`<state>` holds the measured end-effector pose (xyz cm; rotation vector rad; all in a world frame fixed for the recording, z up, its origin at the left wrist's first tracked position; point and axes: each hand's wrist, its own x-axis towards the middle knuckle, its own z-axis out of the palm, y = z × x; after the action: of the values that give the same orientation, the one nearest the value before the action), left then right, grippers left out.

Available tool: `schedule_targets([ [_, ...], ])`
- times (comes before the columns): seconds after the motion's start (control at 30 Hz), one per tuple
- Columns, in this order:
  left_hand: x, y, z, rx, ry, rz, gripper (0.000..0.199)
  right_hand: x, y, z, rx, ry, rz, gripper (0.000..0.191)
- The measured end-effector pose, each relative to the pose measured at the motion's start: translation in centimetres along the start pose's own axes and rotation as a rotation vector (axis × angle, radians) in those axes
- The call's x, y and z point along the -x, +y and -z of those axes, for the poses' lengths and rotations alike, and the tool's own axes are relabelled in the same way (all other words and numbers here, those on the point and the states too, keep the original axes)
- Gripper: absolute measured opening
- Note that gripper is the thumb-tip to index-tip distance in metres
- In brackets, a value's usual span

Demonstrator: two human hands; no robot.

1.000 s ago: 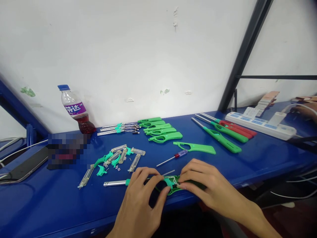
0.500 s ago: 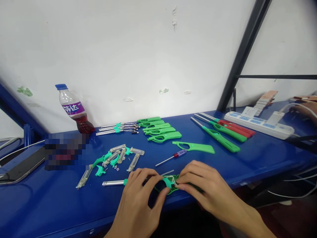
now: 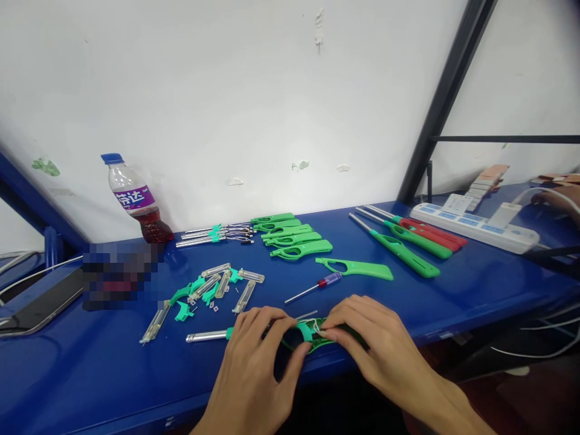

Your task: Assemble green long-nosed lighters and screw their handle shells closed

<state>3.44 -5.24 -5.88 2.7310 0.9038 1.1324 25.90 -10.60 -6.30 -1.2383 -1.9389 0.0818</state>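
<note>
A long-necked utility lighter (image 3: 208,335) lies at the table's front edge, its green handle shell open and its metal tube pointing left. My left hand (image 3: 256,362) is closed around the front of the handle, thumb and fingertips on the teal trigger (image 3: 307,331). At the rear of the handle, my right hand (image 3: 378,341) is closed on the shell, with its thumb and forefinger by thin white wires (image 3: 317,327). What lies under the right fingers is hidden. Just behind the hands are a screwdriver (image 3: 328,280) and a loose green half shell (image 3: 367,269).
Clear fuel tanks (image 3: 244,297) and teal triggers (image 3: 183,312) lie at left. Behind are metal tubes with wires (image 3: 199,241) and several green shells (image 3: 301,249). Assembled lighters (image 3: 405,257) and a power strip (image 3: 475,228) lie right. A drink bottle (image 3: 136,196) leans on the wall.
My right hand's thumb and forefinger have shifted slightly at the wires. The left hand keeps its hold, and the lighter has barely moved.
</note>
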Motion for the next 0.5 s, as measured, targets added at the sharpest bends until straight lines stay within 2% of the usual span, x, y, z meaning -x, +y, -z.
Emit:
schedule_targets([
  [0.33, 0.07, 0.22, 0.11, 0.026, -0.001, -0.008, 0.014, -0.22, -0.51, 0.19, -0.198, 0.015, -0.099, 0.011],
  [0.5, 0.2, 0.14, -0.05, 0.036, 0.002, -0.013, 0.013, -0.35, -0.16, 0.24, -0.24, 0.029, -0.084, 0.01],
])
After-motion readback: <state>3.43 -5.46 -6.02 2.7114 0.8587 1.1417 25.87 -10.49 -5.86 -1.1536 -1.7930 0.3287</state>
